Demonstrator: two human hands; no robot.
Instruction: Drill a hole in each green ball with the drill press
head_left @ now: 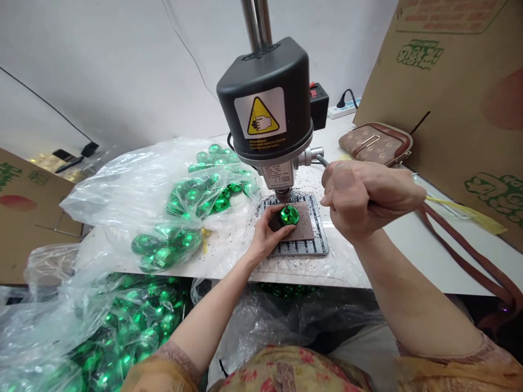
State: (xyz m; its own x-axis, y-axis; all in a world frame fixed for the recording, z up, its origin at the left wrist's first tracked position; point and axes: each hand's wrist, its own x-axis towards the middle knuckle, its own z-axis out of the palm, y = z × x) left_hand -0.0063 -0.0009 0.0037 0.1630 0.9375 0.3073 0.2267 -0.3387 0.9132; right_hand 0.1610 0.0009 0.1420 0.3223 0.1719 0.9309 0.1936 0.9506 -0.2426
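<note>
The left hand point(265, 235) is clamped on a green ball point(290, 216); above this grip is the drill point(265, 109), and rightward the right hand point(362, 197) clasps its lever point(322, 160).

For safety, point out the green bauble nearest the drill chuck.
The green bauble in the left hand, directly beneath the drill chuck; the other baubles lie unheld.

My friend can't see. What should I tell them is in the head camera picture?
A left hand holds a shiny green ball beneath a black drill press, while the right hand grips its lever. More green balls in clear plastic lie left of it; a brown purse lies to the right.
</note>
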